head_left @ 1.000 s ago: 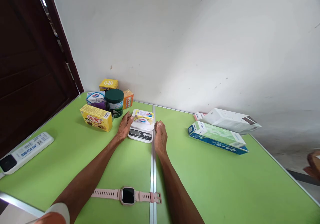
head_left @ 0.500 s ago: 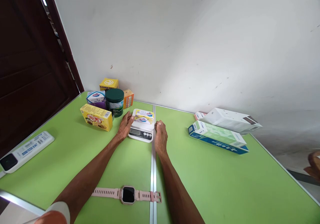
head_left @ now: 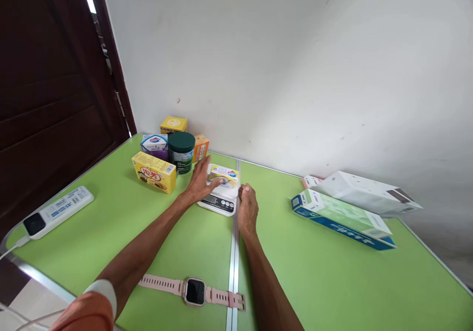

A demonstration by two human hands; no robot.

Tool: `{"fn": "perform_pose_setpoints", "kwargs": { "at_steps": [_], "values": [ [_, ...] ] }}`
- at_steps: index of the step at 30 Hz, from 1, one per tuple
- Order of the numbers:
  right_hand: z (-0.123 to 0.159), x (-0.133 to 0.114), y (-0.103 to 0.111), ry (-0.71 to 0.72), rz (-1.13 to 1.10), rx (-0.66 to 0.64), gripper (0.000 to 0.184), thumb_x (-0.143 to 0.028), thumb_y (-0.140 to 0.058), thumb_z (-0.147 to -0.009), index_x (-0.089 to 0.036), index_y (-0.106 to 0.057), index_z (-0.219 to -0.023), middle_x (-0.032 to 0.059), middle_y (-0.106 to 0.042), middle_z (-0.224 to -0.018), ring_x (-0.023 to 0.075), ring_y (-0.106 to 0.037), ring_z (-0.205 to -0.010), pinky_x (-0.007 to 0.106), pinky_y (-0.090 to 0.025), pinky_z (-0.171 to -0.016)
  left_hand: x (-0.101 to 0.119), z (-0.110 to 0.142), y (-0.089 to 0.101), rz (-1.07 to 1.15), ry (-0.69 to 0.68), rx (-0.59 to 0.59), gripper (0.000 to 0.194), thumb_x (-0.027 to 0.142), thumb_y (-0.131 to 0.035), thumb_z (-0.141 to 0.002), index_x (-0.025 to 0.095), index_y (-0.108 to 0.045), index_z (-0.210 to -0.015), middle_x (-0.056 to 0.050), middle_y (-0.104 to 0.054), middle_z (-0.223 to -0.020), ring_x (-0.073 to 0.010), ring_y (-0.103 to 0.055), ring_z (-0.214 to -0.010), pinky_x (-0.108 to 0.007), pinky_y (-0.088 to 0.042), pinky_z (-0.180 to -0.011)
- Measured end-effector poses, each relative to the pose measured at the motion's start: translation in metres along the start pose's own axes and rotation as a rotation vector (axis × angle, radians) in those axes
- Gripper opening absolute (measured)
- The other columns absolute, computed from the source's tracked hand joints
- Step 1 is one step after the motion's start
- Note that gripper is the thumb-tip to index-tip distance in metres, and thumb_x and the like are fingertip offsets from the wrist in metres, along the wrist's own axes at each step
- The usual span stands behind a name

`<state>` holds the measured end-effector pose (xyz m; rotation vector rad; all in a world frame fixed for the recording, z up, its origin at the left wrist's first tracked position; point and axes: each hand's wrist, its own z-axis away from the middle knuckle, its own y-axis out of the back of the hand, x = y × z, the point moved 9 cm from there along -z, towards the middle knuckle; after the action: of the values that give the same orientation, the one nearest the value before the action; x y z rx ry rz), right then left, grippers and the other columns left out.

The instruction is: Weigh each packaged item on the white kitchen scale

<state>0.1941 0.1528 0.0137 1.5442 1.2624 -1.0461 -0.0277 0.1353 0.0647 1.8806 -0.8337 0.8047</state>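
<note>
A small yellow-and-white soap box (head_left: 222, 175) lies on the pan of a white kitchen scale (head_left: 218, 205). My left hand (head_left: 200, 183) is open at the scale's left side, its thumb reaching across in front of the soap box; I cannot tell if they touch. Against the scale's right edge, my right hand (head_left: 248, 208) rests on the table with its fingers curled in and nothing visible in them. The scale's display is partly covered by my left hand.
Left of the scale stand a green-lidded tub (head_left: 182, 152), a yellow snack box (head_left: 154, 172) and several other boxes. A power strip (head_left: 59, 212) lies far left, a pink-strapped watch (head_left: 194, 291) in front. Long cartons (head_left: 342, 217) are at right; a wall (head_left: 266, 75) rises behind.
My left hand has shifted inward over the scale's left part, its thumb now in front of the soap box. My right hand stays beside the scale. The whole view has turned slightly left.
</note>
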Motion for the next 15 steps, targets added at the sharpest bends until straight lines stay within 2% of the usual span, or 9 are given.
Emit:
{"fn": "perform_pose_setpoints", "kwargs": {
  "at_steps": [3, 6, 11, 15],
  "values": [
    [0.000, 0.004, 0.001, -0.034, -0.004, 0.000, 0.080, -0.085, -0.045, -0.102, -0.020, -0.070, -0.141, 0.0188, -0.070, -0.148, 0.0353, -0.062, -0.139, 0.055, -0.044, -0.122, 0.019, -0.021, -0.012, -0.190, -0.102, -0.127, 0.087, 0.044, -0.082, -0.092, 0.020, -0.046, -0.168, -0.021, -0.048, -0.175, -0.0404, -0.038, -0.169, -0.058, -0.027, -0.142],
    [-0.002, -0.001, -0.004, 0.047, 0.087, -0.042, 0.087, -0.085, -0.041, -0.104, -0.019, -0.063, -0.156, 0.0208, -0.060, -0.165, 0.0373, -0.050, -0.156, 0.059, -0.035, -0.132, 0.024, -0.036, -0.022, -0.349, -0.108, -0.232, 0.079, 0.044, -0.083, -0.090, 0.017, -0.055, -0.159, -0.022, -0.058, -0.163, -0.0420, -0.046, -0.161, -0.059, -0.034, -0.136],
    [-0.007, -0.008, -0.019, 0.184, 0.202, -0.133, 0.097, -0.090, -0.037, -0.101, -0.016, -0.062, -0.159, 0.0240, -0.059, -0.166, 0.0407, -0.048, -0.157, 0.065, -0.032, -0.134, 0.029, -0.036, -0.029, -0.429, -0.109, -0.353, 0.041, 0.038, -0.078, -0.094, 0.018, -0.071, -0.128, -0.018, -0.071, -0.136, -0.0374, -0.061, -0.138, -0.052, -0.048, -0.122],
    [-0.004, -0.021, -0.017, 0.250, 0.214, -0.130, 0.090, -0.086, -0.038, -0.104, -0.019, -0.064, -0.157, 0.0222, -0.062, -0.163, 0.0412, -0.050, -0.156, 0.068, -0.035, -0.132, 0.041, -0.031, -0.026, -0.403, -0.115, -0.357, 0.030, 0.031, -0.078, -0.096, 0.017, -0.071, -0.122, -0.016, -0.074, -0.129, -0.0350, -0.064, -0.132, -0.049, -0.049, -0.119]
  ]
}}
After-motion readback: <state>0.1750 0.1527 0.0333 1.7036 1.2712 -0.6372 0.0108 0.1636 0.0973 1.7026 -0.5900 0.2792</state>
